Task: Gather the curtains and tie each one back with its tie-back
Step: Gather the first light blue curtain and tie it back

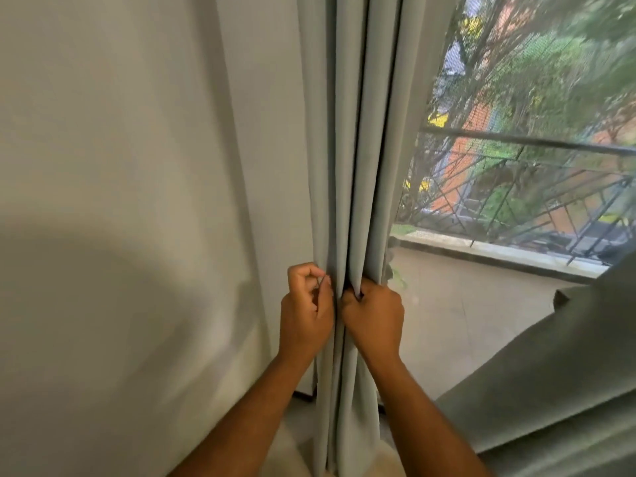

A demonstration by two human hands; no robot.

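- Curtain (358,139): pale grey-green, bunched into vertical folds, hanging between wall (120,166) on the left and window (516,115) on the right, reaching down to the floor (447,321).
- Left hand (306,311): at the left edge of the bunched folds, fingers curled, thumb and forefinger pinching a thin fold of the curtain; grip grasping fabric.
- Right hand (375,318): just beside the left, nearly touching it, fingers wrapped round the folds from the right side, fingertips buried in a dark crease; grip clenched on the curtain.
- Both hands level with each other, low on the curtain, forearms rising from the bottom edge of the view.
- Tie-back: cannot tell whether any is in view.
- Second curtain (550,390): same grey-green cloth, slanting across the lower right corner, well apart from the hands, one corner folded over near the sill.
- Beyond the window: metal railing (516,187) with diagonal bars, green foliage, orange and yellow shapes, all blurred.
- Sill (481,253): pale ledge with a dark edge, running along the base of the window.
- Wall: plain off-white, a broad soft shadow across its lower left.
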